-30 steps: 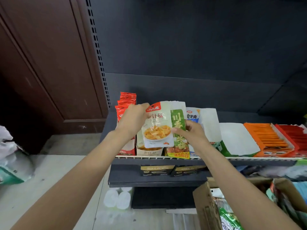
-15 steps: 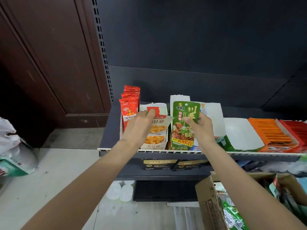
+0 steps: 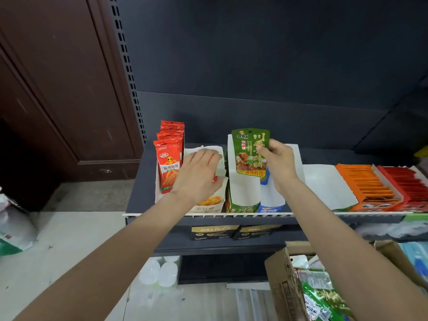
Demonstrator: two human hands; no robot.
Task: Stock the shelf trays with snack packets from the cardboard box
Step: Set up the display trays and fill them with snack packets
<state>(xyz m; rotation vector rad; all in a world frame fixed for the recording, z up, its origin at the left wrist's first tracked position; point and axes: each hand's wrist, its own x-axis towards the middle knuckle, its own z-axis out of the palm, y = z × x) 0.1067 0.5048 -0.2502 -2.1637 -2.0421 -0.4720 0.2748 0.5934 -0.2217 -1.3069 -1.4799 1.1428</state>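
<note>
My left hand (image 3: 199,174) lies with fairly straight fingers on a white and orange snack packet (image 3: 211,201), pressing it down into the second tray (image 3: 205,208) from the left on the shelf. My right hand (image 3: 279,163) pinches a green snack packet (image 3: 250,149) by its right edge and holds it upright above the green tray (image 3: 242,206). Red packets (image 3: 170,163) stand in the leftmost tray. The open cardboard box (image 3: 283,286) sits at the lower right with more packets inside.
Right of the green tray stand a blue tray (image 3: 271,207), a white-lined tray (image 3: 324,186), an orange tray (image 3: 364,186) and a red tray (image 3: 407,184). Black and gold boxes (image 3: 214,231) sit on the lower shelf. White bottles (image 3: 159,269) and a plastic bag (image 3: 14,230) are on the floor.
My left hand has set the white and orange packet down into its tray and now lies on top of it. My right hand has raised the green packet above the green tray.
</note>
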